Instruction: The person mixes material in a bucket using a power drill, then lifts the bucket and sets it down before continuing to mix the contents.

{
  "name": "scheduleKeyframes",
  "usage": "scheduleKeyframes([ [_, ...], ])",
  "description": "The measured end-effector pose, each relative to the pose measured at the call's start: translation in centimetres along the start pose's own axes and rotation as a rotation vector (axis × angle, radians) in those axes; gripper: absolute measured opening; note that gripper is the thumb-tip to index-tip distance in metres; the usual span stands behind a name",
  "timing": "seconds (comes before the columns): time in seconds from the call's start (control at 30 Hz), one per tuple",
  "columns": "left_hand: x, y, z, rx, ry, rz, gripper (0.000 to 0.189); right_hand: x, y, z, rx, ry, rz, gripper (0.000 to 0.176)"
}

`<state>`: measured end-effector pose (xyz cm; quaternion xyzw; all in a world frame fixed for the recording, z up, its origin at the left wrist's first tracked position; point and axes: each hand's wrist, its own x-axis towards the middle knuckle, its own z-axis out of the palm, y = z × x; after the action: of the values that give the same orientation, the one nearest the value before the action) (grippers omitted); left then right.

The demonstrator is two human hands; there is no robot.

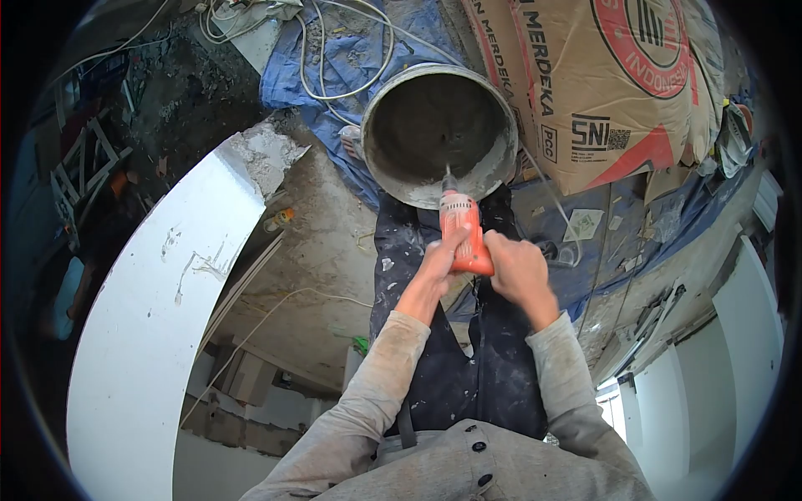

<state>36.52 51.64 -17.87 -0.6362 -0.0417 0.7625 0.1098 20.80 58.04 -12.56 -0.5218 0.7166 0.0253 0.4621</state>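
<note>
An orange-red power drill (461,230) is held between my two hands, its nose pointing away from me. My left hand (441,265) wraps round the left side of its body. On the right side, my right hand (518,271) grips its rear end. From the chuck a metal shaft reaches down into a round bucket (373,171) with a grey-coated rim. Dark grey wet mix (439,121) lies inside the bucket, and the shaft's lower end is hidden in it.
Paper cement sacks (601,108) stand right of the bucket. A blue tarp (342,50) with a loose white cable (391,42) lies behind it. A long white panel (159,275) with a mortar-covered end curves along the left. Another thin cable crosses the floor.
</note>
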Motion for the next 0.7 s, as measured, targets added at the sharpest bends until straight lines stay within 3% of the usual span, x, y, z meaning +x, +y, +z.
scheduleKeyframes([
  [0.33,0.7,-0.6,-1.9,-0.115,-0.093,-0.034,0.046,-0.8,-1.1,0.4,0.031,-0.043,-0.008,0.025],
  [0.7,-0.9,-2.2,-3.7,-0.171,-0.002,-0.021,0.049,-1.2,-2.3,1.0,-0.004,-0.145,-0.060,0.028],
])
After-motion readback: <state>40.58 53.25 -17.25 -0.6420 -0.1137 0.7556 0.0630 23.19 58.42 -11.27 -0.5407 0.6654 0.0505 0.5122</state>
